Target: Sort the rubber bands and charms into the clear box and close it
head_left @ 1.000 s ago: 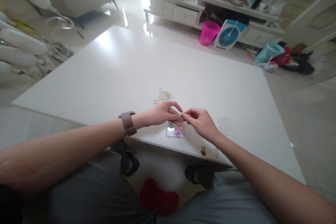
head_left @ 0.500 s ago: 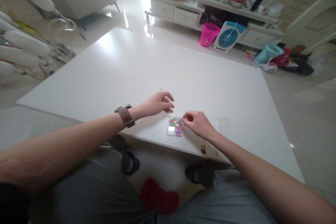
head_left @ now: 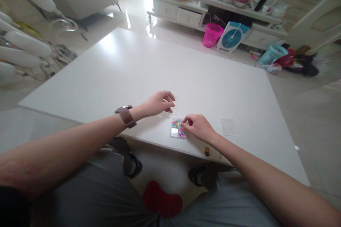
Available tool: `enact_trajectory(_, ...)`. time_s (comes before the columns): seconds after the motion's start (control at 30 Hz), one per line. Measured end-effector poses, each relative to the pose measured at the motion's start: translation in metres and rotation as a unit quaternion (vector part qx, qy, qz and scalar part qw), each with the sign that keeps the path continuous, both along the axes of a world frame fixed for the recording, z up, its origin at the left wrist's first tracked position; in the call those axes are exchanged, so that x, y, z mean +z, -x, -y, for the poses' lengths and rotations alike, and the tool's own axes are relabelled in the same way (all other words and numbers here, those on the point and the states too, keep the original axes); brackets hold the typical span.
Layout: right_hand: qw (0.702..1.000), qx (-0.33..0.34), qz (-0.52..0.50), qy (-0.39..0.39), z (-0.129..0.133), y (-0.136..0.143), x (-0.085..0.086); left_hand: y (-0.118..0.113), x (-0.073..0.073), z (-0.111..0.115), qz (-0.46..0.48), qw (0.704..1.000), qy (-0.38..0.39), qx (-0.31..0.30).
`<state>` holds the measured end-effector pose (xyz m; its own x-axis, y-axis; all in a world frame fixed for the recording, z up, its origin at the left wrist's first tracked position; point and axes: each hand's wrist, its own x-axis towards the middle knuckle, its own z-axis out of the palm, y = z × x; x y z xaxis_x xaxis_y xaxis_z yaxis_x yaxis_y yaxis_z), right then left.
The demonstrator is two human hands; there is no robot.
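Note:
A small clear box (head_left: 174,133) with four compartments lies near the table's front edge, small colourful pieces in its back left and front right compartments. The front left compartment shows no pieces. My right hand (head_left: 198,126) is over the box's right side, thumb and fingertips pinched at the back right compartment; what they hold is too small to name. My left hand (head_left: 159,103) hovers behind and left of the box, fingers curved and apart, beside several thin rings (head_left: 174,98) on the table.
On the white table (head_left: 186,64), a clear lid (head_left: 228,127) lies right of my right hand. A small yellow and black figure (head_left: 207,151) sits near the front edge. White chairs (head_left: 29,46) stand at the left.
My left hand has shifted slightly left and back, showing more of the rings. My right hand has moved slightly left and lower over the box, covering more of its right side.

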<state>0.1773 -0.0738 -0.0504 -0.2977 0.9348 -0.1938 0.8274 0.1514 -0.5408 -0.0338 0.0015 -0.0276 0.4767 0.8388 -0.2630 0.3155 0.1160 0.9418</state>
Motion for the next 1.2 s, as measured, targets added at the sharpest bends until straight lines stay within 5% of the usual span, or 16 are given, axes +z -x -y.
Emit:
enact_trajectory(0.2,1.0,0.004,-0.001,-0.014,0.0,-0.003,0.004,0.007,-0.009,-0.01,-0.038,0.997,-0.066,-0.011)
enact_trajectory(0.43,0.999,0.012,0.005,-0.038,0.007,-0.003,0.013,0.025,-0.01,-0.029,-0.216,0.955,-0.204,-0.029)
enact_trajectory(0.7,0.999,0.03,0.005,-0.039,0.019,-0.004,0.026,0.046,0.004,-0.043,-0.322,0.921,-0.217,-0.025)
enact_trajectory(1.2,0.998,0.064,-0.018,-0.022,0.025,-0.004,0.036,0.036,-0.029,-0.041,-0.347,0.903,-0.225,-0.114)
